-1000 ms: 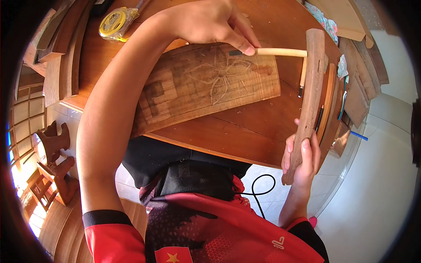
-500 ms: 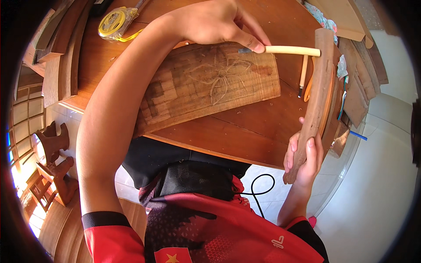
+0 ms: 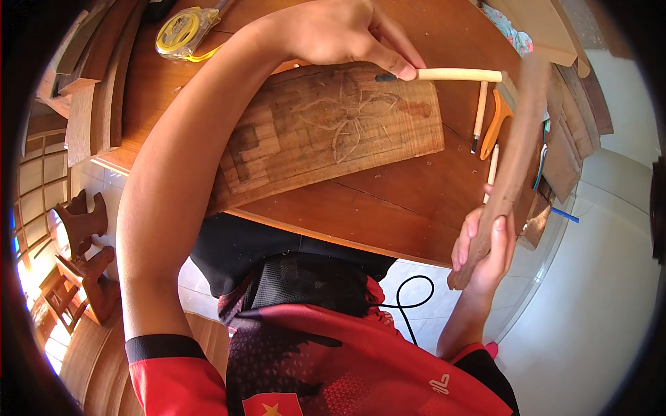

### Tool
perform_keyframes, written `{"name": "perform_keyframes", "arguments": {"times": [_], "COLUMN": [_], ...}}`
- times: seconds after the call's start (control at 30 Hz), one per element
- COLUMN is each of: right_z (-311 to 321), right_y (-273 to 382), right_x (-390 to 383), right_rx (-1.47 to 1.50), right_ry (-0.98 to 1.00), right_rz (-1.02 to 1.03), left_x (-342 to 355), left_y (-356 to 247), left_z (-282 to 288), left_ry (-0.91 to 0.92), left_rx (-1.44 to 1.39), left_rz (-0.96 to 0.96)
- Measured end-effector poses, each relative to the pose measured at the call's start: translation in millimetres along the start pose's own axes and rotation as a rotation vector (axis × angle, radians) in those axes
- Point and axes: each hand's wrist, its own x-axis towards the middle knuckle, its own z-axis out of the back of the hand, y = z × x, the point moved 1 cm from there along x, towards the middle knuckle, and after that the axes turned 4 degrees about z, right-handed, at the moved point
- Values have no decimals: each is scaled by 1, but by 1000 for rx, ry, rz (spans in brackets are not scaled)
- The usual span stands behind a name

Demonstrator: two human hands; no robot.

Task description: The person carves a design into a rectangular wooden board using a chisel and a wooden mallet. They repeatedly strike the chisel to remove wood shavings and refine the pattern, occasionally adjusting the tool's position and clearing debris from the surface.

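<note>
- Left hand (image 3: 340, 35) pinches a pale-handled tool (image 3: 458, 74) at the carved board's (image 3: 333, 132) 12 o'clock.
- Right hand (image 3: 495, 254), at its 4 o'clock, grips a wooden stick (image 3: 515, 163).

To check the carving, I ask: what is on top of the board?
A carved flower and dark patches show on the board. A wooden-handled tool reaches over its far edge. The left forearm hides its left end, so nothing there is visible.
</note>
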Motion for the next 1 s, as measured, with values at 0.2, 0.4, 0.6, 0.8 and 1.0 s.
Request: {"name": "perform_keyframes", "arguments": {"times": [0.2,0.4,0.6,0.8,1.0], "right_z": [1,-1,0,0,-4], "right_y": [0,-1,1,2,2], "right_x": [1,4,7,9,9], "right_rx": [-32,9,-49,-40,-62], "right_ry": [56,8,58,78,99], "right_rz": [-14,-22,-31,-19,-15], "left_x": [0,-2,-8,-7,-7], "left_y": [-4,-5,-13,0,-2], "left_z": [-2,0,6,3,3], "left_ry": [-18,-12,19,22,31], "left_rx": [89,66,42,30,97], "left_rz": [58,48,76,71,105]}}
